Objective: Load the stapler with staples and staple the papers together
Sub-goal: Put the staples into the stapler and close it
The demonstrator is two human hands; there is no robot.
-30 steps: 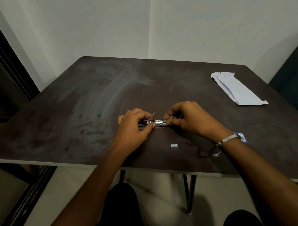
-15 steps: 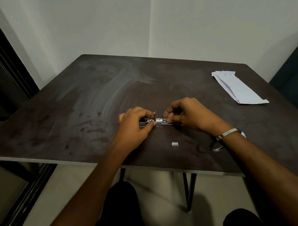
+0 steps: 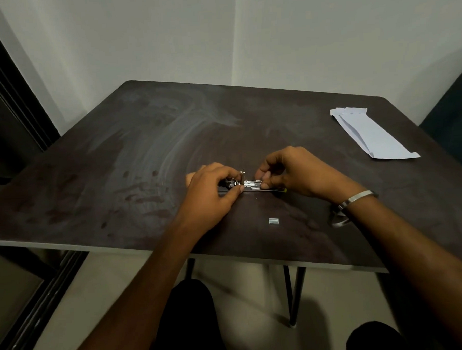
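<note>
The stapler (image 3: 233, 186) lies opened on the dark tabletop (image 3: 119, 179), low and flat between the two hands, its bright metal channel running left to right. The left hand (image 3: 212, 194) holds its left end down, fingers (image 3: 231, 174) curled over the top and the thumb pressed along the near edge. The right hand (image 3: 296, 174) pinches a short strip of staples (image 3: 253, 185) at the channel, fingertips narrowed tightly around it; whether the strip is already seated in the track is too small to tell. A spare piece of staples (image 3: 273, 221) rests on the tabletop nearer the person than both sets of fingers, and a metal bangle (image 3: 355, 199) sits on the right wrist. The papers (image 3: 368, 133), folded into a long white bundle, lie well apart, far off to the right and beyond the right fingers. By my judgement the loading step is in hand and stapling has not begun. The staple strip is light, stiff but brittle: it will snap into bits if bent, so it is best held by its long sides and slid straight in. The stapler is hard, smooth metal and likely springy at the pusher, so the steadying grip belongs on the base, clear of the channel. The papers are thin and limp, best squared and held near the corner.
</note>
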